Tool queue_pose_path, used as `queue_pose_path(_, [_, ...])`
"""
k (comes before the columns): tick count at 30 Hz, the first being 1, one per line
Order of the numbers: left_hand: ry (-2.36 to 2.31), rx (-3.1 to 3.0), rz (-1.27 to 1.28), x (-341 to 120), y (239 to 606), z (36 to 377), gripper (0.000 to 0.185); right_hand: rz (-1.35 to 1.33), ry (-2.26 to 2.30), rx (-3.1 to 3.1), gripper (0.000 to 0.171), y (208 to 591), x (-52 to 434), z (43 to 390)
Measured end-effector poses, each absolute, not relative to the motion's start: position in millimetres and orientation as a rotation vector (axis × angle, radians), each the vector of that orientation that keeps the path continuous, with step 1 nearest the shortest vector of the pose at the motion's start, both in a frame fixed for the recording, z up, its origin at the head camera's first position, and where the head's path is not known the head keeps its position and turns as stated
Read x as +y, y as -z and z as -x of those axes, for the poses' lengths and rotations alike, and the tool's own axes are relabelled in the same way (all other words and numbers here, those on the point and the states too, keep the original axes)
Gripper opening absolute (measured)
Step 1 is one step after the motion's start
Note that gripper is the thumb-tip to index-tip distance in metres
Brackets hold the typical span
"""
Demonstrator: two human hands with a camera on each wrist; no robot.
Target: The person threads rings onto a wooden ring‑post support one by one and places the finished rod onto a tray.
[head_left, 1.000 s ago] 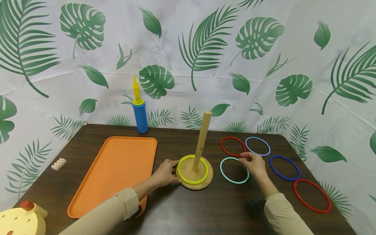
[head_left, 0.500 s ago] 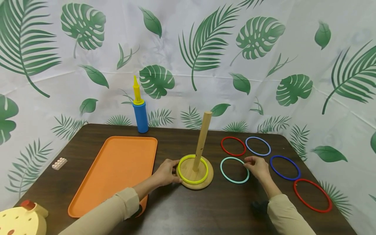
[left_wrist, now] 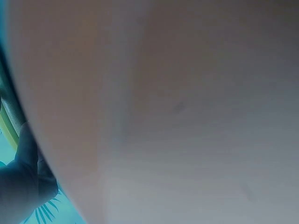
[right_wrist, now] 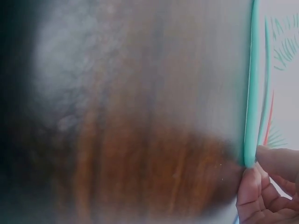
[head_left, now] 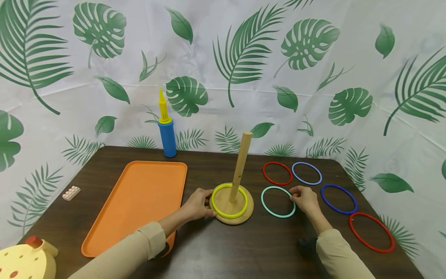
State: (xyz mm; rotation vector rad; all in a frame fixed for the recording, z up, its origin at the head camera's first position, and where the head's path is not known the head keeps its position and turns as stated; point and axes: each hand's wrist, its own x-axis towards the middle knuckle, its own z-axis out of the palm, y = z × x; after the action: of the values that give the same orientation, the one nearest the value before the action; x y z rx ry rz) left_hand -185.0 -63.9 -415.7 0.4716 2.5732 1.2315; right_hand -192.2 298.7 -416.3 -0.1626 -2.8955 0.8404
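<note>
Head view: the mint-green ring [head_left: 278, 202], flat just right of the wooden peg base [head_left: 232, 215], is pinched at its right rim by the right hand [head_left: 304, 198], while that base is gripped by the left hand [head_left: 197, 204].

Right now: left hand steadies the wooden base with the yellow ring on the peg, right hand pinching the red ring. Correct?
Not quite. The right hand pinches the mint green ring, not a red one; the head view shows it and the right wrist view shows fingertips on its rim. The rest stands: the left hand is at the wooden base, yellow ring round the peg.
</note>
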Motion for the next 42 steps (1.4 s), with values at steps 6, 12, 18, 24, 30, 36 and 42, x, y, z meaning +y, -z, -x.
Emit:
queue_pose_path(6, [-1.223, 2.58, -0.467, -64.0, 415.2, 185.1, 0.074, 0.193, -0.803, -2.918, 0.014, 414.6, 296.7, 192.8])
queue_pose_path(12, [-1.211, 2.588, -0.465, -64.2, 415.3, 185.2, 0.074, 0.234, -0.783, -2.932, 0.012, 414.2, 297.2, 193.2])
queue_pose_path(18, [-1.217, 2.587, -0.466, -64.3, 415.8, 185.0, 0.075, 0.23, -0.769, -2.915, 0.009, 412.5, 296.5, 191.6])
queue_pose_path(24, [-1.225, 2.579, -0.461, -64.5, 416.2, 185.0, 0.074, 0.232, -0.772, -2.889, 0.009, 412.2, 297.0, 190.0])
queue_pose_path(30, [-1.225, 2.578, -0.468, -64.0, 416.3, 185.1, 0.075, 0.172, -0.795, -2.839, 0.011, 404.6, 297.0, 189.6])
queue_pose_path(36, [-1.222, 2.583, -0.473, -64.0, 415.7, 184.7, 0.075, 0.152, -0.859, -2.764, 0.014, 387.7, 291.6, 190.3])
queue_pose_path(42, [-1.224, 2.581, -0.478, -64.3, 415.6, 184.6, 0.075, 0.125, -0.978, -2.658, 0.018, 359.7, 281.9, 191.7])
